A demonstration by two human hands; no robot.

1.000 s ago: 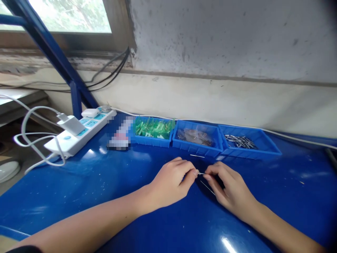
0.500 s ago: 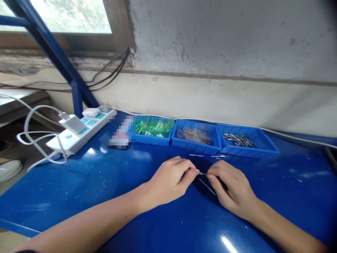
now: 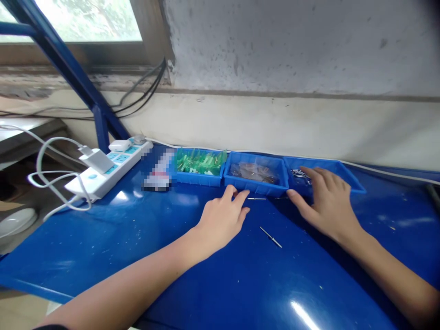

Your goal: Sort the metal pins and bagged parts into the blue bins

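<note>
My left hand (image 3: 223,220) hovers at the table's middle, thumb and index finger apart, just left of a thin metal pin (image 3: 256,198) lying before the bins. My right hand (image 3: 326,201) reaches over the right blue bin (image 3: 354,183), thumb spread from the fingers, and partly hides the metal pins (image 3: 299,173) inside. Another thin pin (image 3: 281,198) lies near the right thumb, partly covered. Between the hands and closer to me, a metal pin with a thicker section (image 3: 271,237) rests diagonally on the blue table (image 3: 220,293).
The middle blue bin (image 3: 256,185) holds a clear plastic bag (image 3: 252,172); the left bin (image 3: 197,178) holds green pieces (image 3: 199,162). A blurred item (image 3: 158,174) lies beside it. At the left is a white power strip (image 3: 89,181) with a plugged-in charger (image 3: 98,160) and looping cables.
Both hands were pinching a small metal piece between them; now they are apart. My right hand has moved up over the right bin, and my left hand has shifted slightly forward, its fingers loosened.
</note>
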